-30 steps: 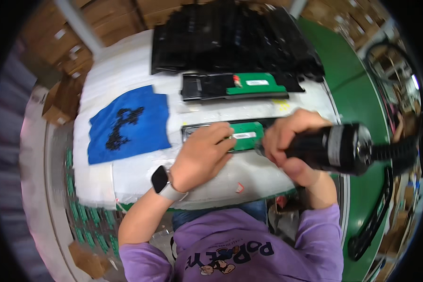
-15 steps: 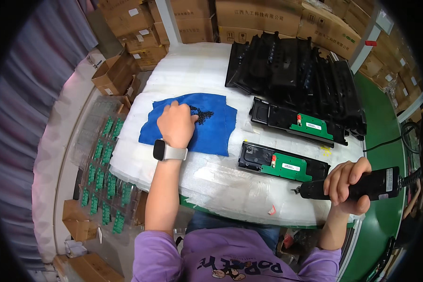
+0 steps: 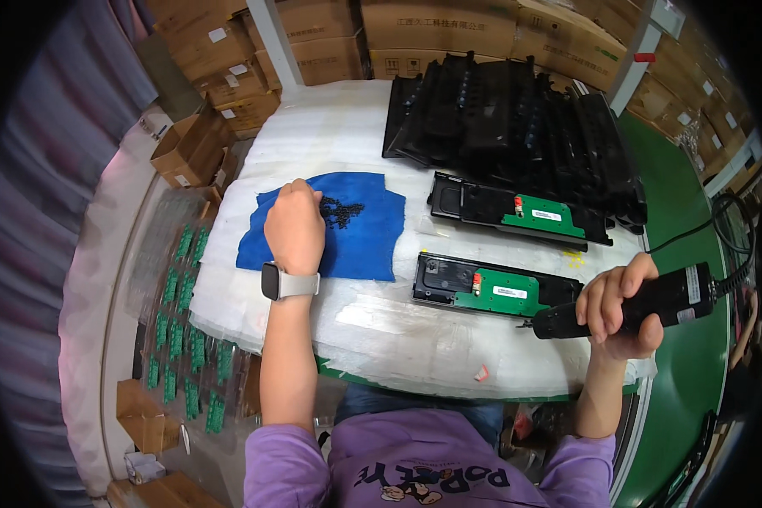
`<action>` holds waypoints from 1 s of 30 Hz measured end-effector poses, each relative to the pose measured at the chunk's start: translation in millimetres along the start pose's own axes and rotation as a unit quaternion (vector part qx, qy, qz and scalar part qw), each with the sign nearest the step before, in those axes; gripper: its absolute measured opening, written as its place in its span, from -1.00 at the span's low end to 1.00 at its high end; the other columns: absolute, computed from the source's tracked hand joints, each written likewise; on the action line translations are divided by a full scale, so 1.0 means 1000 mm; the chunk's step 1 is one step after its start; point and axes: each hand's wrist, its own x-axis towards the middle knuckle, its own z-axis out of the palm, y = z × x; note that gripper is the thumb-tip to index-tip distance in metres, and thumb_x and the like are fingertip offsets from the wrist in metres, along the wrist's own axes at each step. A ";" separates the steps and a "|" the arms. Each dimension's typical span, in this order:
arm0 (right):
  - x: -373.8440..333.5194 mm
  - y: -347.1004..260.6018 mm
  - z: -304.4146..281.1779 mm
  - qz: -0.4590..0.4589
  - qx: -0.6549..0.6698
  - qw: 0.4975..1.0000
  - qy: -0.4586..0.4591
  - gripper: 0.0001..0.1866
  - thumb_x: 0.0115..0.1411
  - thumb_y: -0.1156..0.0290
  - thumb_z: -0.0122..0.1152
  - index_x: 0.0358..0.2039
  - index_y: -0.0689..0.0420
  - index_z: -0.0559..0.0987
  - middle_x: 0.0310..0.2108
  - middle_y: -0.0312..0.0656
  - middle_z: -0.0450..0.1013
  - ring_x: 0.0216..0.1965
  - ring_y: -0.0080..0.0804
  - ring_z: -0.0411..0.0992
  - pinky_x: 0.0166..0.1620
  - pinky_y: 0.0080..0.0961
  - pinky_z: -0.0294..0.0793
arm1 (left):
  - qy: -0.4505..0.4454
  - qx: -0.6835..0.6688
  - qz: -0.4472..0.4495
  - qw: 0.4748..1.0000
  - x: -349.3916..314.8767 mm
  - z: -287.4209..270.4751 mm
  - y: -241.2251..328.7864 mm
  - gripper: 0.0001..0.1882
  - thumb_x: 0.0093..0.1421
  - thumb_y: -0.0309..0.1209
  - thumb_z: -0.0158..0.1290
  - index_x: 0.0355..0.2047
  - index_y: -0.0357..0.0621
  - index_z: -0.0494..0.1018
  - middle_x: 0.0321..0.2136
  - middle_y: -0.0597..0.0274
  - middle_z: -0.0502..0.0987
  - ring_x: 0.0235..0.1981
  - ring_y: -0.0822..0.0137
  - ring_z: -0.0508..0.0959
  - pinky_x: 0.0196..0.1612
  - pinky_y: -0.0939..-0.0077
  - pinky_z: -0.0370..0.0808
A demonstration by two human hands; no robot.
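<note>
Left hand: the left hand (image 3: 295,222) is out on the blue cloth (image 3: 360,241), fingers curled down with the tips at the heap of small black screws (image 3: 339,212); whether a screw is pinched between them I cannot tell, the back of the hand hides it.
Screws: piled near the middle of the cloth, likely so the small parts stay bunched and do not roll off across the counter (image 3: 398,330).
Right hand: the right hand (image 3: 620,306) is wrapped tight around the black electric screwdriver (image 3: 631,306), which lies roughly level with its tip pointing left toward the near assembly, held just off it, parked while the other hand is at the screws.
Cable: the driver's cord (image 3: 720,233) loops off to the right, clear of the work.
Near assembly: a black plastic housing with a green circuit board (image 3: 495,292) lies flat right in front of the person, board face up, just beside the driver's tip, the natural spot for working from above.
Second assembly: another housing with a green board (image 3: 543,216) sits just behind it, well within reach.
Stack: bare black housings (image 3: 516,127) are leaned in a row at the back of the counter.
Left side: trays of small green boards (image 3: 182,322) sit low beside the counter; cardboard boxes (image 3: 212,127) line the back.
</note>
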 end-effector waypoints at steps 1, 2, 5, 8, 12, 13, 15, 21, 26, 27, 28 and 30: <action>0.000 0.001 0.000 0.001 0.001 1.000 0.002 -0.57 -0.03 0.14 0.24 -0.39 0.15 0.25 -0.75 -0.35 0.24 -0.81 -0.59 0.23 -0.55 -0.58 0.38 | -0.001 -0.003 0.003 1.000 0.000 -0.002 0.001 -0.86 0.07 -0.47 0.03 -0.56 -0.29 0.39 -0.51 -0.06 0.49 -0.50 0.00 0.52 -0.47 0.25 0.45; 0.000 0.002 0.000 0.000 -0.001 1.000 0.003 -0.57 -0.03 0.14 0.23 -0.38 0.15 0.25 -0.75 -0.35 0.24 -0.81 -0.59 0.23 -0.54 -0.58 0.38 | -0.008 -0.024 -0.008 1.000 0.000 -0.005 0.003 -0.86 0.07 -0.48 0.03 -0.56 -0.31 0.38 -0.53 -0.08 0.49 -0.50 -0.01 0.51 -0.47 0.24 0.44; 0.001 0.003 0.002 -0.004 -0.003 1.000 0.001 -0.58 -0.02 0.15 0.20 -0.36 0.17 0.26 -0.74 -0.35 0.24 -0.80 -0.59 0.24 -0.56 -0.59 0.37 | -0.021 -0.061 -0.019 0.998 -0.001 -0.009 0.004 -0.83 0.06 -0.47 0.05 -0.57 -0.35 0.37 -0.57 -0.12 0.48 -0.52 -0.05 0.51 -0.46 0.21 0.42; 0.000 0.001 0.001 -0.003 -0.001 1.000 0.000 -0.58 -0.02 0.15 0.19 -0.36 0.17 0.26 -0.74 -0.35 0.23 -0.80 -0.59 0.23 -0.56 -0.59 0.35 | 0.003 0.031 -0.014 0.999 0.000 -0.013 0.006 -0.83 0.04 -0.47 0.09 -0.58 -0.33 0.41 -0.66 -0.06 0.48 -0.57 0.08 0.53 -0.48 0.36 0.43; 0.001 0.001 0.004 -0.011 -0.004 1.000 0.018 -0.57 -0.01 0.13 0.17 -0.34 0.16 0.25 -0.74 -0.35 0.22 -0.80 -0.59 0.21 -0.56 -0.59 0.33 | -0.188 -0.397 -0.111 0.892 0.000 -0.010 0.021 -0.88 0.09 -0.49 0.06 -0.49 -0.33 0.45 -0.58 0.09 0.53 -0.55 0.34 0.56 -0.46 0.60 0.46; 0.003 0.001 0.006 -0.021 -0.004 1.000 0.020 -0.57 0.00 0.12 0.16 -0.34 0.17 0.24 -0.73 -0.35 0.22 -0.80 -0.60 0.20 -0.56 -0.59 0.32 | -0.243 -0.569 -0.131 0.774 -0.003 -0.009 0.028 -0.90 0.10 -0.51 0.04 -0.45 -0.34 0.45 -0.53 0.11 0.54 -0.54 0.38 0.56 -0.46 0.65 0.47; 0.008 -0.006 0.011 -0.041 -0.003 0.999 0.028 -0.56 0.01 0.11 0.16 -0.32 0.17 0.24 -0.72 -0.35 0.23 -0.80 -0.60 0.20 -0.55 -0.58 0.32 | -0.318 -0.641 -0.125 0.688 -0.011 -0.012 0.046 -0.93 0.12 -0.55 0.02 -0.41 -0.33 0.45 -0.49 0.14 0.54 -0.45 0.41 0.57 -0.41 0.69 0.48; 0.020 -0.011 0.017 -0.111 0.016 0.994 -0.016 -0.51 0.08 -0.01 0.09 -0.23 0.14 0.26 -0.66 -0.35 0.26 -0.75 -0.58 0.23 -0.49 -0.52 0.33 | -0.448 -0.728 -0.123 0.504 -0.041 -0.020 0.090 -0.85 0.11 -0.57 0.03 -0.29 -0.34 0.42 -0.41 0.10 0.55 -0.43 0.35 0.58 -0.37 0.64 0.51; 0.019 -0.008 0.025 -0.133 0.029 0.991 -0.005 -0.52 0.06 -0.03 0.12 -0.25 0.09 0.28 -0.66 -0.38 0.29 -0.73 -0.58 0.26 -0.48 -0.50 0.35 | -0.503 -0.713 -0.130 0.471 -0.053 -0.024 0.105 -0.76 0.12 -0.53 0.04 -0.19 -0.35 0.42 -0.39 0.09 0.54 -0.39 0.32 0.57 -0.34 0.62 0.50; 0.019 -0.005 0.028 -0.132 0.032 0.990 0.022 -0.56 0.06 0.02 0.14 -0.27 0.08 0.28 -0.68 -0.39 0.30 -0.76 -0.60 0.26 -0.51 -0.52 0.35 | -0.512 -0.704 -0.131 0.474 -0.055 -0.025 0.105 -0.78 0.12 -0.53 0.04 -0.20 -0.35 0.44 -0.39 0.09 0.54 -0.39 0.32 0.57 -0.34 0.61 0.49; 0.019 -0.001 0.026 -0.136 0.039 0.990 0.010 -0.56 0.07 0.01 0.12 -0.26 0.09 0.28 -0.67 -0.39 0.29 -0.75 -0.60 0.25 -0.50 -0.52 0.35 | -0.514 -0.703 -0.132 0.473 -0.057 -0.024 0.106 -0.78 0.12 -0.53 0.04 -0.20 -0.35 0.44 -0.39 0.09 0.54 -0.39 0.32 0.57 -0.34 0.61 0.49; 0.017 0.002 0.026 -0.129 0.039 0.991 0.022 -0.54 0.08 -0.02 0.09 -0.25 0.10 0.29 -0.67 -0.37 0.28 -0.75 -0.58 0.24 -0.49 -0.51 0.35 | -0.501 -0.715 -0.138 0.467 -0.060 -0.022 0.106 -0.81 0.12 -0.54 0.03 -0.24 -0.34 0.46 -0.39 0.10 0.53 -0.39 0.32 0.57 -0.33 0.60 0.49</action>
